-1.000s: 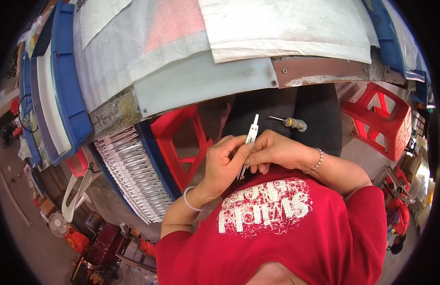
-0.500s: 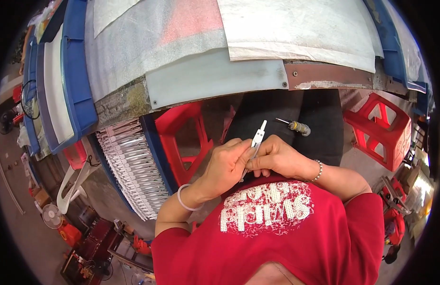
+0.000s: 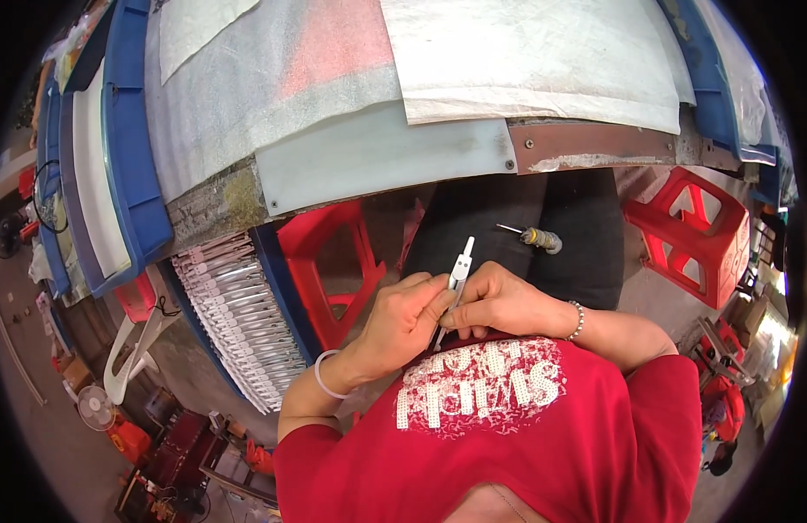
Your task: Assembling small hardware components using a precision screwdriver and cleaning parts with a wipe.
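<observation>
So both hands are working on a slim white plastic-and-metal clip-like piece (image 3: 456, 283), a long thin thing with a white head poking up and a metal pin end pointing down toward the chest. It's sitting right over the lap, close to the body, just above the sequined print on the red shirt (image 3: 508, 436). The left hand (image 3: 403, 322) is pinching the lower half of it between thumb and fingertips, fingers curled in tight. The right hand (image 3: 501, 303) is pressing in from the other side, fingers closed around the same stretch, so the two hands are touching each other around the piece. There's a white bangle (image 3: 323, 376) on the left wrist and a beaded bracelet (image 3: 578, 320) on the right.

Just past the hands, a small screwdriver with a wrapped yellowish handle (image 3: 534, 236) is lying on the dark trousers (image 3: 543, 227).

Further out, a red plastic stool (image 3: 329, 261) is standing to the left of the knees, and another red stool (image 3: 695, 231) off to the right. Beside the left stool a blue tray packed with rows of the same white pieces (image 3: 242, 318) is leaning. Above everything, the worn workbench edge (image 3: 578, 148) is running across, covered with pale sheets (image 3: 525, 52).
</observation>
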{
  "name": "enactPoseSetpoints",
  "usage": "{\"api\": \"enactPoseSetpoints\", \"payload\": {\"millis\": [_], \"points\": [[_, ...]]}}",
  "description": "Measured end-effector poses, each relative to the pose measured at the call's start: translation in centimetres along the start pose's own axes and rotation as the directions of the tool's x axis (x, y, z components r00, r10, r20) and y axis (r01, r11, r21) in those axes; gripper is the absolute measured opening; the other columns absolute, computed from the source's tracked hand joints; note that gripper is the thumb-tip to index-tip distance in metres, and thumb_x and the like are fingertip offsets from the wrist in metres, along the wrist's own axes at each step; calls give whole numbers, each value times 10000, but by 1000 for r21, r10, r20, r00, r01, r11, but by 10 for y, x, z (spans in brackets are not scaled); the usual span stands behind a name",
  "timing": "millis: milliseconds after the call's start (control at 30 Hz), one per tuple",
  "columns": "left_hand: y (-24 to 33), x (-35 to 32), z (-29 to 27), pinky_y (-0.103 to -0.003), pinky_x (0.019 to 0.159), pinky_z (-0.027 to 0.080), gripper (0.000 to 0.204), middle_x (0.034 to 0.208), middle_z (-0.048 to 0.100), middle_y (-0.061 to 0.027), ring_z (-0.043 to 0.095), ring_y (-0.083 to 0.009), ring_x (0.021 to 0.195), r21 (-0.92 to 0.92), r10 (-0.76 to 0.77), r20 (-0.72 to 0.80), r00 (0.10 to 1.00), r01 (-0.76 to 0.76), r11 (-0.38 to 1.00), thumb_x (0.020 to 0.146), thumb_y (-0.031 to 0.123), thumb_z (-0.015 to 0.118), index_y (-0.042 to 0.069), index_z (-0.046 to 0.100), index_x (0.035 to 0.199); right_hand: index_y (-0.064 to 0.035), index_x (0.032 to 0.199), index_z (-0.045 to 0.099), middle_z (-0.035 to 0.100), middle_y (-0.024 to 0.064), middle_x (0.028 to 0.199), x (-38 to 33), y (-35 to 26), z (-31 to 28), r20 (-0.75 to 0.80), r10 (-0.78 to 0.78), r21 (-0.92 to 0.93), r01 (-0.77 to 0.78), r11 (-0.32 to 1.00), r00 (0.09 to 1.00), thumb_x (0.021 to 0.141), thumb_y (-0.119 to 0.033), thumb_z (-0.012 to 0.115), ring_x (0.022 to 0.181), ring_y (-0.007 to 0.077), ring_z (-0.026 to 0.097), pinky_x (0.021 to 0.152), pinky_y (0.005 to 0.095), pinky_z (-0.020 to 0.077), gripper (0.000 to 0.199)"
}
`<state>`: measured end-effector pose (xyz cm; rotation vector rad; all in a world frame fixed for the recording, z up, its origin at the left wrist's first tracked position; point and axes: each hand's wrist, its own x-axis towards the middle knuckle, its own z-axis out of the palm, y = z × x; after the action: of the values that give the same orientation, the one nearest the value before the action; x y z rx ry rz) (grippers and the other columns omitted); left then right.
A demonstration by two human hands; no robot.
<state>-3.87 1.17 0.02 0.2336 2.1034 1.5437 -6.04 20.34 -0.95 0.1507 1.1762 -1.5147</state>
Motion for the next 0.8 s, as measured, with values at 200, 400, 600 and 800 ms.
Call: {"api": "enactPoseSetpoints", "payload": {"millis": [200,400,600,800], "points": [[2,-1,-3,-306,540,428,179,710,562,-113,556,-192,612,1,-24,27,999,24,1000,889,56,597,-28,638,1042,30,687,669,630,54,611,-2,-3,-2,35,4,-63,-2,998,999,832,-179,683,521,81,556,485,221,433,255],[-18,19,-8,-159,444,299,416,752,620,-17,463,-33,504,-639,-302,507,807,587,496,945,253,585,-7,547,1267,1,767,711,668,66,677,2,1,-12,80,-4,108,-5,994,997,843,-143,683,552,81,579,482,201,435,166],[-59,25,18,-166,476,357,506,716,558,-11,420,-40,507,-860,-66,469,881,473,190,908,333,622,-18,521,1258,-5,799,699,673,82,730,-2,5,-14,8,-48,284,44,958,999,854,-192,692,579,110,600,502,196,458,195],[-62,29,19,-156,472,295,390,712,496,10,346,-36,521,-896,46,440,897,435,91,868,300,681,-7,602,1096,5,910,697,668,51,734,-29,9,-27,-114,-36,76,45,996,993,913,-226,621,582,71,551,562,198,457,243]]}}
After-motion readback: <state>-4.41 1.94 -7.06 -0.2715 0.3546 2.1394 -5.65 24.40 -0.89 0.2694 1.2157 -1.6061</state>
